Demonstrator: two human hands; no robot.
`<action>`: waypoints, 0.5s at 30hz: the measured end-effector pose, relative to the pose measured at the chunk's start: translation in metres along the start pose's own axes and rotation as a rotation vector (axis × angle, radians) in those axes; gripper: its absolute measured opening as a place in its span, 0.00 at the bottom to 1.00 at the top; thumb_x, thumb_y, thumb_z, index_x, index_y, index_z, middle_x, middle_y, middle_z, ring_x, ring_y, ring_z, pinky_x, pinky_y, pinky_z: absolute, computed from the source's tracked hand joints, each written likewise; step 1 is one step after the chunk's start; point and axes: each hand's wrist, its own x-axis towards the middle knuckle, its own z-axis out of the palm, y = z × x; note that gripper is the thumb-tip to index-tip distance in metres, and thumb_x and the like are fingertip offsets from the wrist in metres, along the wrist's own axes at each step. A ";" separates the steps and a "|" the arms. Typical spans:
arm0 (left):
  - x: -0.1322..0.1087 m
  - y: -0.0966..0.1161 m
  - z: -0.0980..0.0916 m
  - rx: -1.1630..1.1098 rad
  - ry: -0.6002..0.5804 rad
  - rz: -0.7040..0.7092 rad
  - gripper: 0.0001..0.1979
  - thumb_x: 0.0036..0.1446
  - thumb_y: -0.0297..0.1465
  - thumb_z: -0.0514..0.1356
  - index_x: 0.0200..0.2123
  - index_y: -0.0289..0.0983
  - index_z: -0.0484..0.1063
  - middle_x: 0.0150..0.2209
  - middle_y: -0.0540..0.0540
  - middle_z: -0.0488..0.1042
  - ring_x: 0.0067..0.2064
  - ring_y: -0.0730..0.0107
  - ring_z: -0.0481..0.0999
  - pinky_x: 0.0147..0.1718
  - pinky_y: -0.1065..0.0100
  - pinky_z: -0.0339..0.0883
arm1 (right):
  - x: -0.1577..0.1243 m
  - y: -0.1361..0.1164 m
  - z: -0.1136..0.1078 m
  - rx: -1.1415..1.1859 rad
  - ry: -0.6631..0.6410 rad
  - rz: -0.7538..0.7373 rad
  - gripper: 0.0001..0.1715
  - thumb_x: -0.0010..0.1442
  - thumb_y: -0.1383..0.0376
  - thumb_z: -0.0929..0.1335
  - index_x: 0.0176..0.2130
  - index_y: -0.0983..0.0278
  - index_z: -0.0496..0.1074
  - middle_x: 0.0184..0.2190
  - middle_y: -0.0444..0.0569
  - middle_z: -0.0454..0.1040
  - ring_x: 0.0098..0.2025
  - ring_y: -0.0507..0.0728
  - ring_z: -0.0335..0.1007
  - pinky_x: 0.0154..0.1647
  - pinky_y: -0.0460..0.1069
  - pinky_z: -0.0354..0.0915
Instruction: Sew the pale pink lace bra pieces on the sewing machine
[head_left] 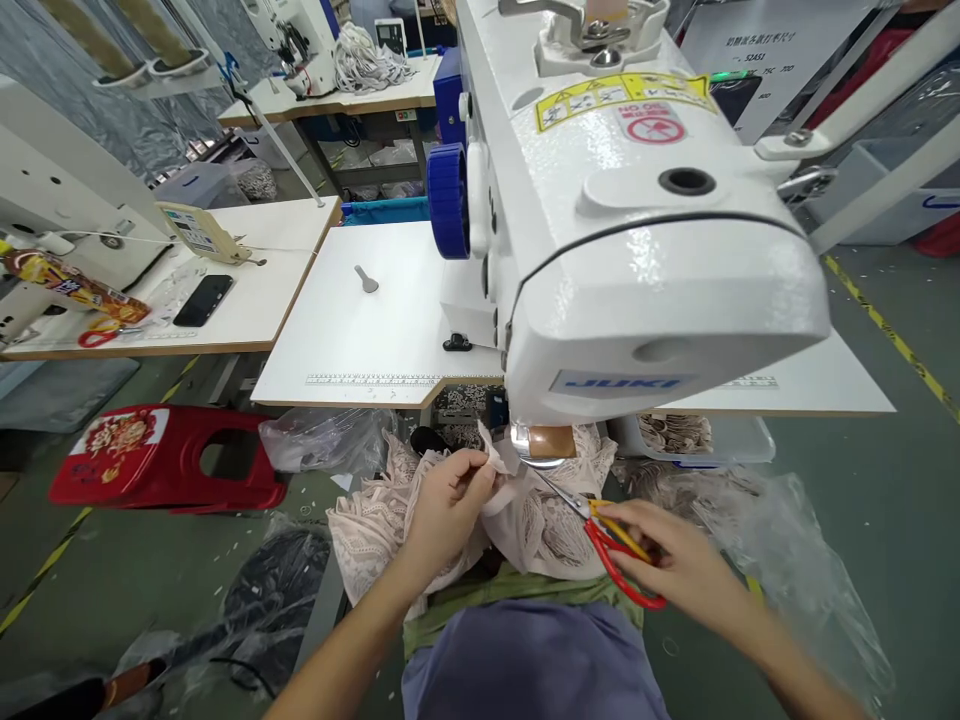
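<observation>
My left hand [454,497] pinches an edge of pale pink lace fabric [551,530], just left of the sewing machine's needle area. In my right hand [679,555] is a pair of scissors [611,550] with red and yellow handles. Their blades point up and left, with the tips near the fabric under the machine head. The white sewing machine [660,300] stands right above both hands and hides part of the cloth. More of the lace bunches over my lap, beneath my left wrist.
A red stool [169,458] lies on the floor at left. On the neighbouring table are a phone [203,301], a drink bottle [71,283] and other scissors [100,332]. A plastic bin [739,440] with fabric pieces stands at right, beside clear plastic bags [795,560].
</observation>
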 end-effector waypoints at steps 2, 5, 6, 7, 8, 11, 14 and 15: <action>0.003 -0.005 -0.005 0.247 0.035 0.101 0.13 0.62 0.37 0.53 0.38 0.39 0.76 0.32 0.44 0.79 0.33 0.63 0.77 0.32 0.67 0.67 | 0.009 0.019 -0.019 -0.107 0.003 0.033 0.16 0.60 0.59 0.68 0.48 0.55 0.76 0.36 0.49 0.81 0.26 0.58 0.76 0.21 0.49 0.69; 0.007 -0.005 -0.012 0.436 -0.019 0.188 0.15 0.61 0.34 0.52 0.43 0.41 0.77 0.33 0.44 0.81 0.33 0.62 0.78 0.32 0.67 0.67 | 0.045 0.049 -0.053 -0.323 0.156 0.179 0.19 0.59 0.54 0.68 0.46 0.61 0.76 0.36 0.54 0.81 0.29 0.63 0.77 0.24 0.53 0.69; 0.008 -0.003 -0.014 0.431 -0.068 0.185 0.15 0.61 0.33 0.51 0.42 0.41 0.77 0.33 0.44 0.81 0.33 0.62 0.79 0.31 0.67 0.68 | 0.061 0.058 -0.065 -0.384 0.204 0.239 0.21 0.59 0.54 0.67 0.47 0.63 0.76 0.37 0.56 0.81 0.32 0.65 0.77 0.26 0.54 0.70; 0.010 0.000 -0.017 0.405 -0.123 0.168 0.14 0.62 0.33 0.51 0.41 0.41 0.77 0.33 0.44 0.81 0.34 0.62 0.80 0.31 0.68 0.68 | 0.076 0.065 -0.076 -0.434 0.234 0.294 0.22 0.60 0.55 0.67 0.48 0.64 0.76 0.38 0.58 0.80 0.34 0.66 0.77 0.30 0.55 0.71; 0.012 0.004 -0.020 0.365 -0.186 0.139 0.14 0.63 0.33 0.51 0.41 0.41 0.77 0.33 0.44 0.82 0.34 0.62 0.80 0.30 0.69 0.69 | 0.091 0.070 -0.087 -0.472 0.235 0.325 0.21 0.60 0.57 0.66 0.48 0.66 0.76 0.39 0.59 0.80 0.36 0.67 0.77 0.33 0.56 0.71; 0.017 0.013 -0.030 0.312 -0.339 0.067 0.13 0.65 0.33 0.52 0.47 0.40 0.74 0.37 0.43 0.82 0.38 0.60 0.82 0.31 0.69 0.71 | 0.115 0.072 -0.101 -0.497 0.218 0.250 0.17 0.62 0.62 0.63 0.44 0.66 0.77 0.40 0.60 0.79 0.43 0.68 0.75 0.42 0.59 0.70; 0.017 0.012 -0.031 0.574 -0.293 0.202 0.13 0.66 0.30 0.51 0.44 0.37 0.74 0.35 0.41 0.81 0.37 0.58 0.80 0.32 0.64 0.71 | 0.100 0.049 -0.078 -0.327 0.343 0.133 0.19 0.66 0.58 0.61 0.43 0.63 0.77 0.41 0.58 0.79 0.46 0.66 0.74 0.46 0.59 0.70; 0.015 0.010 -0.027 0.692 -0.222 0.304 0.13 0.66 0.29 0.50 0.40 0.37 0.75 0.34 0.40 0.80 0.37 0.56 0.79 0.33 0.62 0.70 | 0.089 0.038 -0.064 -0.233 0.362 0.124 0.20 0.67 0.55 0.61 0.43 0.62 0.77 0.41 0.57 0.79 0.46 0.65 0.75 0.46 0.59 0.70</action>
